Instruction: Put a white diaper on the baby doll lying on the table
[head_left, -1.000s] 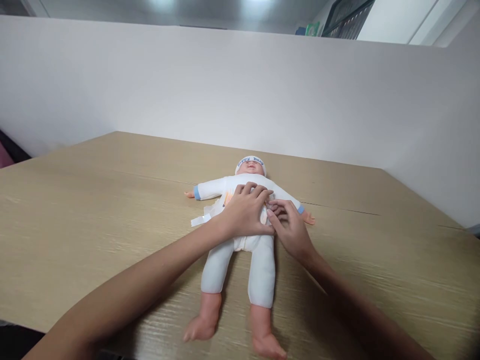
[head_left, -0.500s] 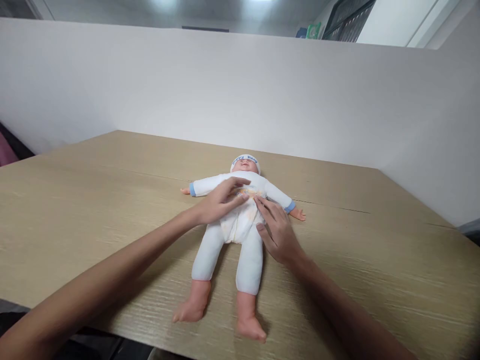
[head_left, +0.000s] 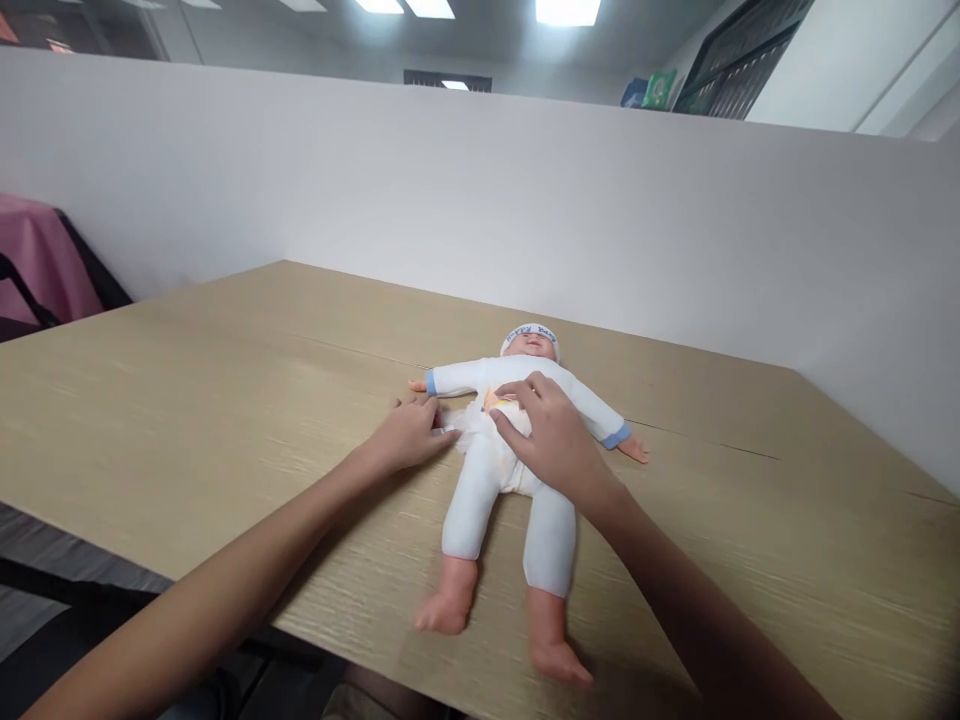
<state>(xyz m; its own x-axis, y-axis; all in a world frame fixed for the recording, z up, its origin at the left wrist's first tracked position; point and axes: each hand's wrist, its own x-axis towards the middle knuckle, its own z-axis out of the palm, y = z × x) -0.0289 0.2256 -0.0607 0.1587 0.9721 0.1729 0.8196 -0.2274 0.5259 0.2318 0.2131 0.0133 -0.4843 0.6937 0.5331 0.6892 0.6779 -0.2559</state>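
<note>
A baby doll [head_left: 472, 510] in a white suit lies on its back, feet towards me, wearing a white diaper [head_left: 514, 474] with an orange and yellow print at its waist. On the left of the doll's hip, my left hand [head_left: 411, 432] is closed on the diaper's thin side wing [head_left: 459, 424], which is drawn out sideways over the table. Over the belly, my right hand [head_left: 551, 430] is bent, thumb and fingertips close together at the diaper's printed front edge. It covers much of the diaper's front and right side.
The doll lies on a wooden table [head_left: 225, 400] with a white partition [head_left: 450, 200] behind it. Pink cloth [head_left: 37, 255] hangs beyond the table at the left. A green pack [head_left: 659, 90] shows above the partition.
My left hand has moved off the belly to the doll's left-side hip and pulled the diaper wing outward. The right hand has shifted up onto the diaper's front. The view has tilted and turned left.
</note>
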